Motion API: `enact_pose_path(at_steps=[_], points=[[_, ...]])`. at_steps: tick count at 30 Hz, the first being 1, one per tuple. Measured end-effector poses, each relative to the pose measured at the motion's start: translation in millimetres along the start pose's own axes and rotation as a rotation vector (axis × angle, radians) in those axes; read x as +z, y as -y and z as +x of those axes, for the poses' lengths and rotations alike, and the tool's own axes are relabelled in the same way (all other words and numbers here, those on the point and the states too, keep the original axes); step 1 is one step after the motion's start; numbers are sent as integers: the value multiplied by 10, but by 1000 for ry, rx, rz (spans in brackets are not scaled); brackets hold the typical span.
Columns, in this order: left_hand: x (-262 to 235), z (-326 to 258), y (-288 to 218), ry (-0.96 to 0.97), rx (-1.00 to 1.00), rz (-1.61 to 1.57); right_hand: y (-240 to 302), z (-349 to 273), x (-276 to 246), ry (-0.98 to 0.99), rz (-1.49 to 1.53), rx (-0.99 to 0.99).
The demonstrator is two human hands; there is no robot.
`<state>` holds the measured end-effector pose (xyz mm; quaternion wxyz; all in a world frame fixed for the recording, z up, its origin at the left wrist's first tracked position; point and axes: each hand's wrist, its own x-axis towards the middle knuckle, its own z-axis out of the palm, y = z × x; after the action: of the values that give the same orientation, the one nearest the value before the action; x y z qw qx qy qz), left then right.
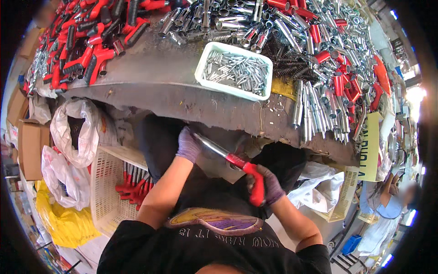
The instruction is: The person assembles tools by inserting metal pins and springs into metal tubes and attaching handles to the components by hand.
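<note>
Held a red-and-chrome tool [242, 164] aslant, near the front edge of the worktable [146, 97]. Had the gloved left hand [187, 146] closed on the far end of its straight, mirror-bright tube [212, 145] and the gloved right hand [273, 188] wrapped round its bent handle [258, 192]. Showed glossy, smooth red there, plus a red collar [233, 159] beside the chrome.

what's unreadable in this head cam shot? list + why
Palm of the right grip: head view, hidden behind the red handle.
Inside of the right crate: head view, mostly covered by the white bag.
Exact shape of the bits in the tray: head view, too small.
Far side of the tube pile: head view, cut off by the top edge.
</note>
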<state>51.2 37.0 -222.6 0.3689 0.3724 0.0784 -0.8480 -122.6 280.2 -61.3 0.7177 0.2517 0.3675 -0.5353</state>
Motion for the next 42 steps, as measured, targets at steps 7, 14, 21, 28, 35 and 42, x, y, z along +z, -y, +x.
enact_pose_path(at_steps=[7,14,21,28,35,42], points=[[1149,-1487,-658,81,497,28,-610,54,960,167,-369,-308],[1044,-2008,-1216,145,613,-101,-1179,124,1633,348,-938,-679],[534,-2567,-1549,208,668,111,-1554,449,1761,524,-1179,-730],[-2137,-2473,-2423,-242,863,758,-1299,584,1581,495,-1770,-664],[-2564,-2660,-2114,-824,377,937,-1005,477,1148,140,-1617,-649],[-4247,-1765,-2130,-921,170,2157,-1196,516,1276,230,-1895,-737]])
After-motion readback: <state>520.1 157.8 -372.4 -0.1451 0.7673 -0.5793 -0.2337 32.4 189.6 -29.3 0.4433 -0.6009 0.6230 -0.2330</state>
